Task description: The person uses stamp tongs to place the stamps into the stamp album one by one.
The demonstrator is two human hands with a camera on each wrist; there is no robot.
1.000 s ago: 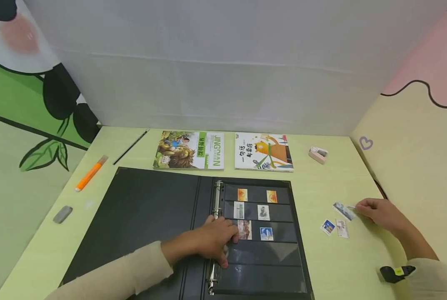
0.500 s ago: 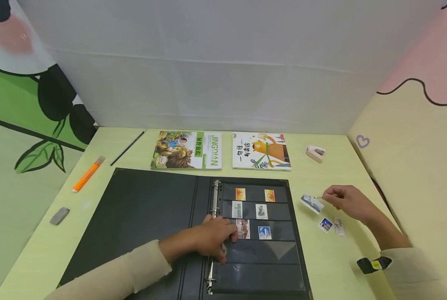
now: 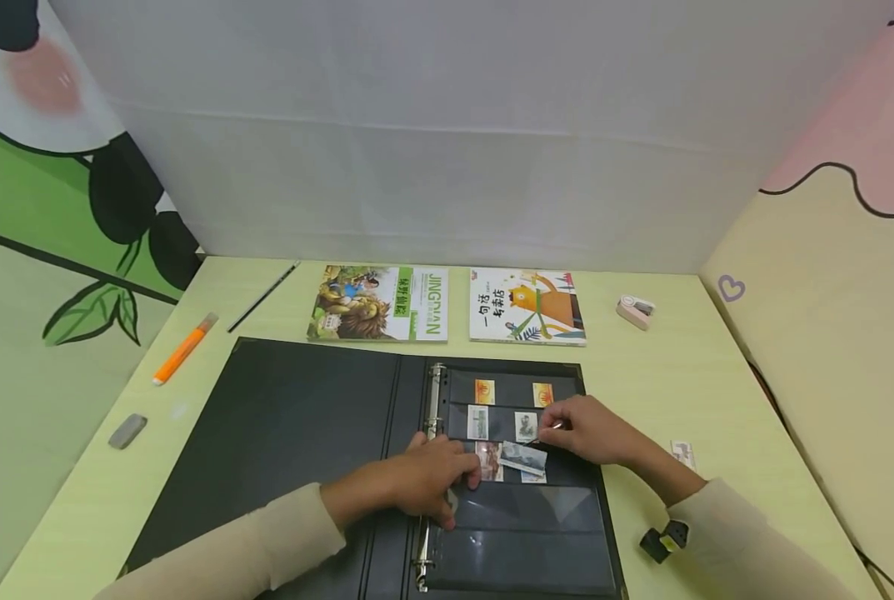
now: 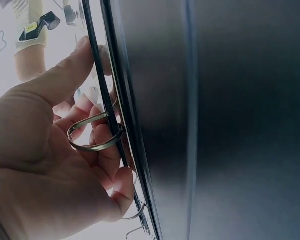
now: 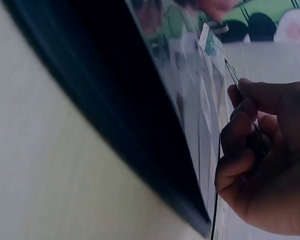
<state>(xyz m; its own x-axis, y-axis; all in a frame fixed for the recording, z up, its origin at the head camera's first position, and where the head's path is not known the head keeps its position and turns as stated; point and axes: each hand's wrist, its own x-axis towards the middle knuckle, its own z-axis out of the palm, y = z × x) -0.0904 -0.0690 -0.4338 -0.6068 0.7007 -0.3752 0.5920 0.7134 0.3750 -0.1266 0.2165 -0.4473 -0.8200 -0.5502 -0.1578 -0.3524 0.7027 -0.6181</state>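
My right hand (image 3: 585, 429) pinches a pair of tweezers (image 5: 233, 74), whose tips hold a grey-blue stamp (image 3: 523, 457) over the third row of the black stock page (image 3: 521, 562). In the head view this stamp overlaps a blue stamp (image 3: 534, 477) in that row and lies beside a reddish-brown one (image 3: 489, 461). Two more stamps stand in each of the upper rows. My left hand (image 3: 432, 479) rests on the page's inner edge by the metal rings (image 4: 92, 132) of the open black binder (image 3: 312, 417), fingers loosely bent.
One pale stamp (image 3: 682, 452) lies on the table beyond the right forearm. Two picture books (image 3: 379, 302) lie behind the binder, with a pink-and-white sharpener (image 3: 636, 311) to their right. An orange marker (image 3: 184, 350), a pencil (image 3: 262, 297) and a grey eraser (image 3: 127, 431) lie at left.
My right hand has lifted the grey-blue stamp off the table with the tweezers and carried it left over the stock page. The left hand has stayed at the rings.
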